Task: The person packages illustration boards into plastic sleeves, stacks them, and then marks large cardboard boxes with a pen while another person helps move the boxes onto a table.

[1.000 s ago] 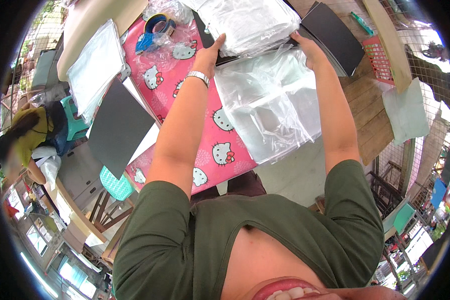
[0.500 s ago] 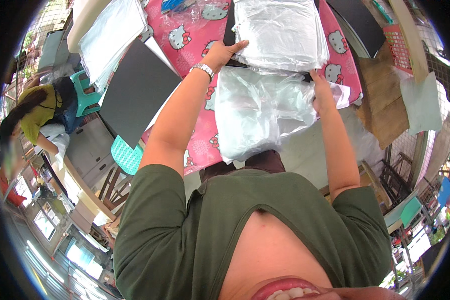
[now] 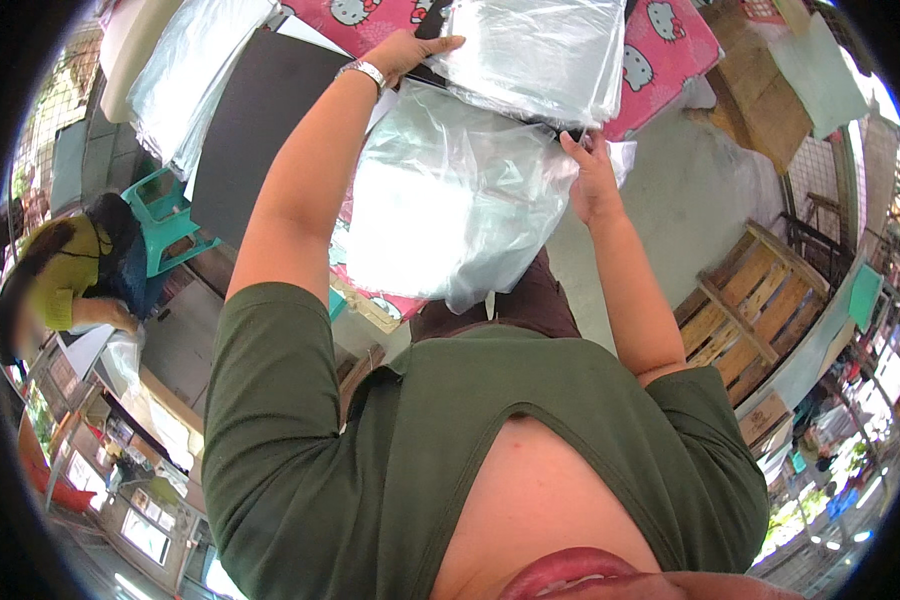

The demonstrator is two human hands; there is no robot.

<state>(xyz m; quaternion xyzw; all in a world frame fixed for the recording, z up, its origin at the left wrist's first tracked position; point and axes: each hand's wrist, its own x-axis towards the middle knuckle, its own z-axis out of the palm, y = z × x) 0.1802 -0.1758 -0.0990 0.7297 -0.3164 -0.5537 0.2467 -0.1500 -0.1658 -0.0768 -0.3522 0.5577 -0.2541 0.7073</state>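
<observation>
A black board (image 3: 433, 76) shows as a dark edge beneath a flat stack of clear plastic bags (image 3: 535, 60). At its left side my left hand (image 3: 402, 55) is closed, thumb lying over the stack's edge and fingers mostly hidden. My right hand (image 3: 594, 178) pinches near the board's near right corner, its thumb on top. Between my hands and body, a large clear plastic bag (image 3: 435, 200) spreads from under the stack and hangs over the table's near edge. Whether the board sits inside this bag, I cannot tell.
A pink patterned cover (image 3: 660, 75) lies on the table. More black boards (image 3: 270, 120) and plastic bags (image 3: 195, 85) are piled at the left. A green stool (image 3: 165, 220) and another person (image 3: 65, 265) are beyond. Wooden pallets (image 3: 745, 310) stand at the right.
The view has shifted, so the table, stack and both hands appear farther left and higher. Both hands keep their hold, and the large bag's lower part has spread to the left.
</observation>
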